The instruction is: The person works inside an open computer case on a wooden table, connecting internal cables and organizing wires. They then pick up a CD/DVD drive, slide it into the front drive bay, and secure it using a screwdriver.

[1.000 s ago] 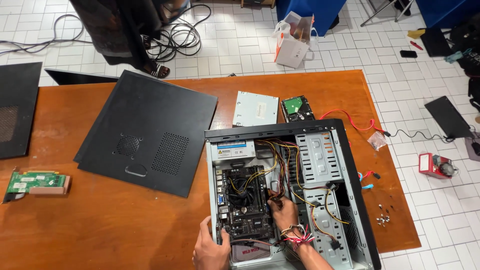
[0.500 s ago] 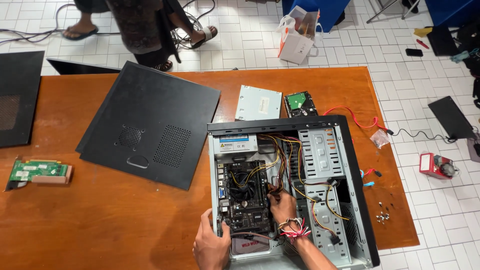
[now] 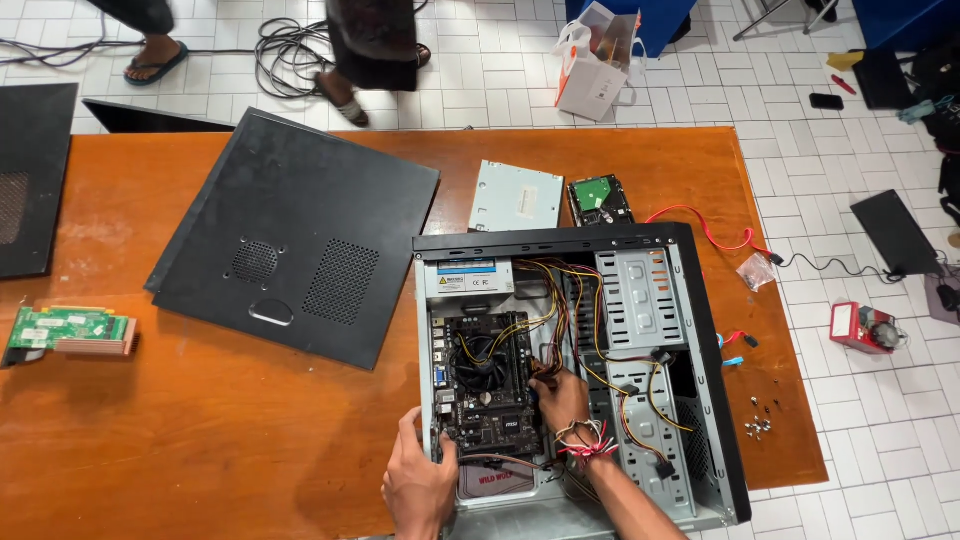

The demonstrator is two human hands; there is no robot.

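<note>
Two hands are being worked inside an opened computer case (image 3: 700,330), which is being kept flat on its side on the orange tabletop (image 3: 200,430) so that its interior faces up. The left hand (image 3: 420,485) is being pressed on the case's near left edge, fingers curled over the wall, apparently to steady it. The right hand (image 3: 562,395) is being held just right of the motherboard (image 3: 490,385) at the case's middle, fingers narrowed among the yellow and black wires (image 3: 560,300); whether anything is pinched cannot be told. Left of the case, the removed black side panel (image 3: 295,235) is lying flat. Beyond the case, an optical drive (image 3: 517,196) and a hard drive (image 3: 598,198) are resting side by side. Far left of the case, a green circuit card (image 3: 70,330) is sitting.
</note>
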